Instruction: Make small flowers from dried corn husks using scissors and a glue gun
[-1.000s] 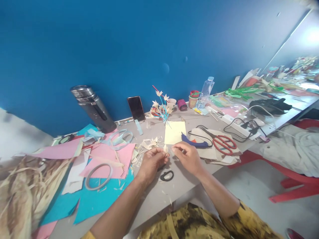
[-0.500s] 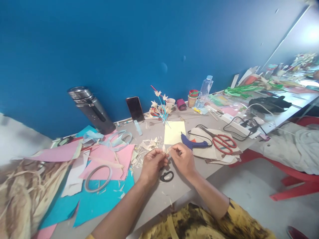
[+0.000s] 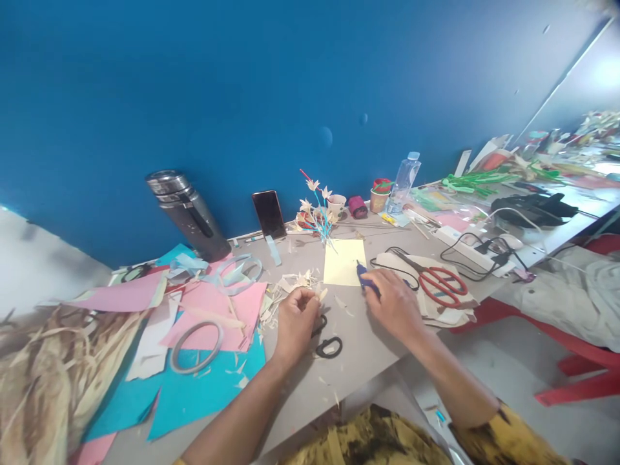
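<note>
Clock: 12 is away from the person, 6 is toward the person.
Glue gun: the blue glue gun (image 3: 363, 276) is at the lower right edge of the yellow sheet (image 3: 341, 257), partly under the right hand (image 3: 391, 298); its nozzle points to about 11 o'clock, and the long axis of the visible front part goes from 11 to 5.
Right hand: fingers are bent over the glue gun and touch it; how firmly they are closed, I cannot tell.
Husk petal: a small pale husk petal (image 3: 323, 294) stands out of the left hand (image 3: 298, 318), its tip toward about 1 o'clock.
Left hand: thumb and forefinger are pinched on the husk petal.
Red-handled scissors: the red-handled scissors (image 3: 443, 286) lie at 3 o'clock of the glue gun, blades toward about 10.
Black handles: the black scissor handles (image 3: 329, 347) are just beside the left hand, at 5 o'clock.
Paper cups: the white paper cup (image 3: 337, 205) is beside the husk flowers (image 3: 317, 205); its inside is too small to tell. The brown paper cup (image 3: 378, 201) holds a red and green item (image 3: 382, 186).
Bottle: the clear plastic bottle (image 3: 403, 184) stands capped at 1 o'clock of the yellow sheet.
Flask: the dark flask (image 3: 194, 219) is at 10 o'clock.
</note>
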Available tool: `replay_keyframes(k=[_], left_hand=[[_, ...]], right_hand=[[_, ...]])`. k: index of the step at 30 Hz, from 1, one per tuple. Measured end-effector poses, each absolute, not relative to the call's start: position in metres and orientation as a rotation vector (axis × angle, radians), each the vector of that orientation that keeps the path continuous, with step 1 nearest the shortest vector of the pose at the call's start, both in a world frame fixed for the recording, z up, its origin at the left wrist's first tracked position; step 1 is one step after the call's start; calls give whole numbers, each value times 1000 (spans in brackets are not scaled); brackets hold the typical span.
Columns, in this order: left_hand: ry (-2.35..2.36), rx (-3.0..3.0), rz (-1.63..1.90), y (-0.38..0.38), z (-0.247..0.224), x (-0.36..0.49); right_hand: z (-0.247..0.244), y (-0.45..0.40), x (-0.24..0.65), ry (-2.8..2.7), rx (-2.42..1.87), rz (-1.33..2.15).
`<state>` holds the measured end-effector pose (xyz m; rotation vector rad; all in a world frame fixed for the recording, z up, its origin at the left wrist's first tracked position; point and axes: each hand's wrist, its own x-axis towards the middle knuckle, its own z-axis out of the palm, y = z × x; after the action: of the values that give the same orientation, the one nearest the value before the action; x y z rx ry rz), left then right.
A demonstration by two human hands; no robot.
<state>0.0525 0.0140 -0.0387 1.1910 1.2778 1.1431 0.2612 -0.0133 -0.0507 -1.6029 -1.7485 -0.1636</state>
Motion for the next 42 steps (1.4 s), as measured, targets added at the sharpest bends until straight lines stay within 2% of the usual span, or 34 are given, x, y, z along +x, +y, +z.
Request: replay_keyframes(k=[5,14,20,26,32,42], left_hand=[[1354,1410,1145,17,-41,47],[1471,1563,1057,22,-43,42],[1483,1536,1086,26,-41,40],[1516,1527,1071,26,-40,42],[1566,1637,1039,21,-39,45],[1559,1676,1050,21,-44,44]], right_hand=[[-52,-15,310,-2186,-1817,-222],[-35,-3,308,-2327,-2021,-107],[-48,-8,328,-2289,-1592,-130],[-43,-17,310,-2337,-1064,146],[-35,-21,280,-2431,-966,151],[-47,-16,280,-2446,-1101,114]])
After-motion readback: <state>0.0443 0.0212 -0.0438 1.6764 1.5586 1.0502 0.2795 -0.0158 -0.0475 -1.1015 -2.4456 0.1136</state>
